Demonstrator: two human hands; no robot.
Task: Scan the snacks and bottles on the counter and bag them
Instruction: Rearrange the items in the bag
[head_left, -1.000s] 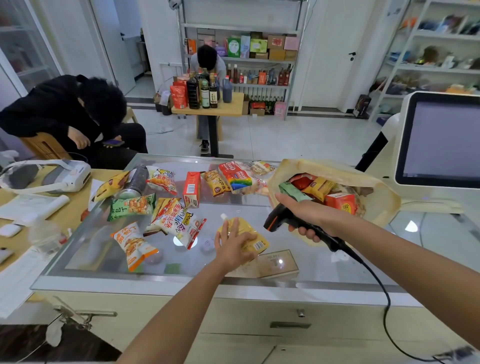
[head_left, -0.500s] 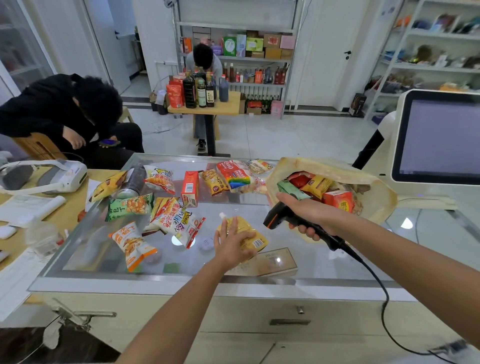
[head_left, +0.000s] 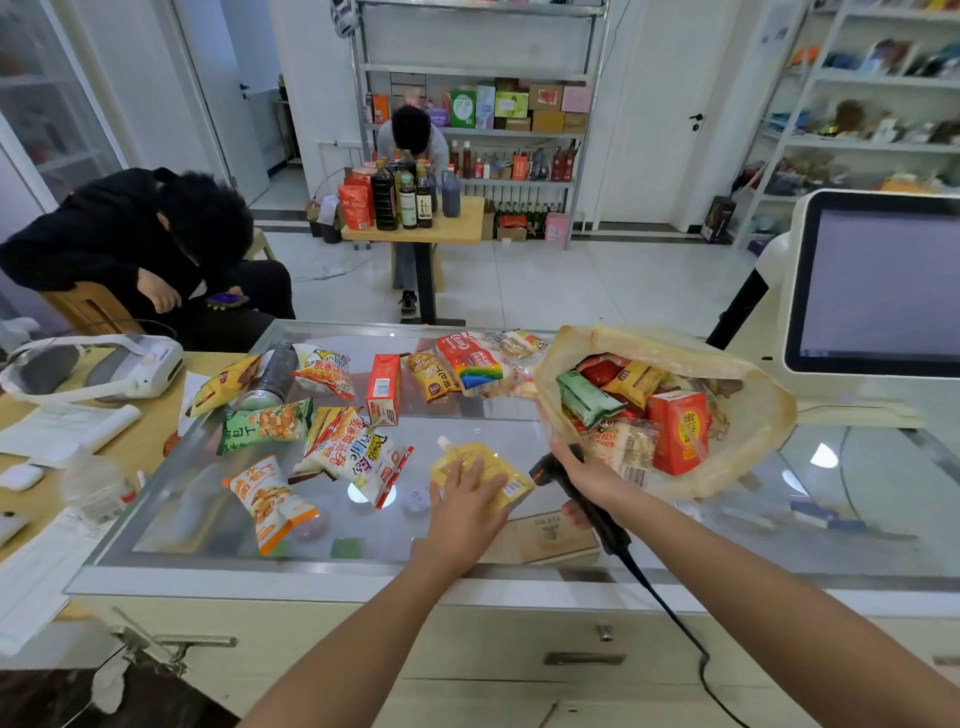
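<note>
Yellow pouch (head_left: 480, 470) with a white spout lies flat on the glass counter (head_left: 519, 431), under the left grip (head_left: 462, 506). That grip is wide, its fingers laid nearly straight on top of the pouch, pressing it rather than curling round it. The pouch's white label shows at the corner nearest the right grip (head_left: 587, 483).

Just right of the left grip, the right grip is wrapped round the handle of a black scanner (head_left: 543, 473). The scanner's head points at the pouch, very near the label; whether they touch I cannot tell. A cable (head_left: 670, 613) runs from the handle back under the right forearm and over the counter's near edge.

Just beyond the right grip lies the bag (head_left: 675, 348), thin yellowish plastic, its mouth gaping toward the camera. Inside it are a green packet, yellow and red packets and a red carton (head_left: 678, 436).

Beyond and left of the left grip, loose snacks (head_left: 343, 452) lie scattered over the glass, some overlapping. A second red carton (head_left: 383, 387) stands upright among them. A monitor (head_left: 878, 280) stands well right of the right grip, past the bag.
</note>
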